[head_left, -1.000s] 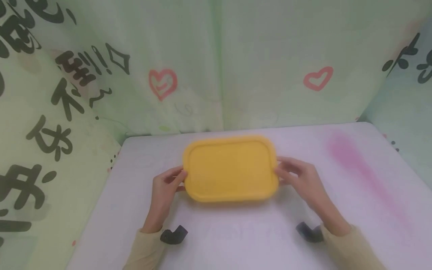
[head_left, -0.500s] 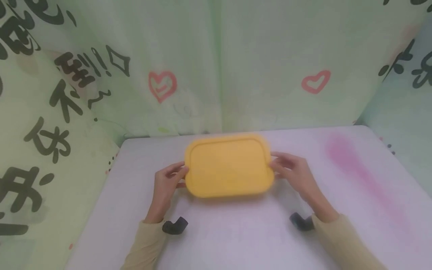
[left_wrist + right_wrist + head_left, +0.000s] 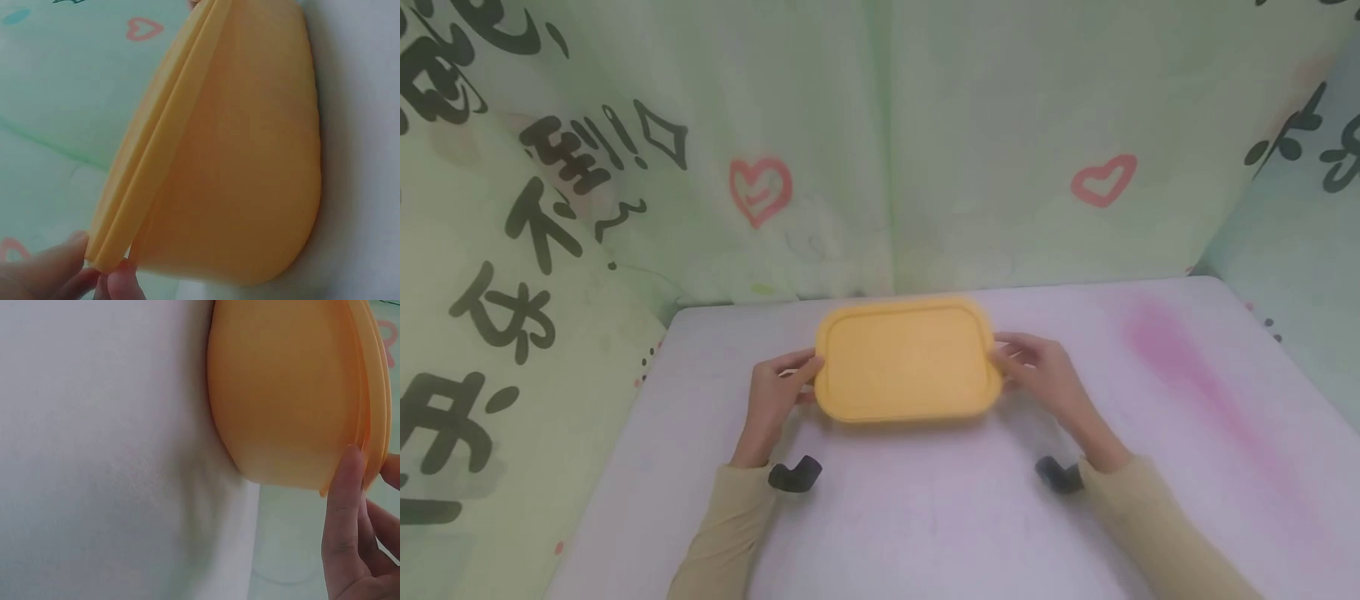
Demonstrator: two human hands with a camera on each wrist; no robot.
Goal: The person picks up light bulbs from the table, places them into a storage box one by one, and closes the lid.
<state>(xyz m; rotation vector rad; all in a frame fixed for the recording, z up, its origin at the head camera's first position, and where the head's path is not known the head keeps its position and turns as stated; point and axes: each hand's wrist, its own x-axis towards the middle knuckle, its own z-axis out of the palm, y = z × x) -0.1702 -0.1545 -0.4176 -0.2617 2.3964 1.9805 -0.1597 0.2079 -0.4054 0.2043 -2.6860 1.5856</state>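
A yellow food container [image 3: 906,360] with rounded corners and a lid of the same colour stands near the back middle of the table. My left hand [image 3: 772,402] pinches its left end by the rim. At the opposite end my right hand [image 3: 1045,377] pinches the rim, thumb on top and fingers below. In the left wrist view the lid [image 3: 150,150] sits over the deep container body [image 3: 250,150], with a small gap near my fingertips. The right wrist view shows the body [image 3: 281,394] against or just over the table; I cannot tell which. Its inside is hidden.
The white table [image 3: 925,517] has a pink smear [image 3: 1187,358] at the right. A pale green curtain [image 3: 985,100] with red hearts hangs right behind the table's back edge. Black devices [image 3: 795,474] sit at both wrists.
The container has slid a little away from me towards the back edge, with both hands still gripping its ends. Both forearms have moved forward with it.
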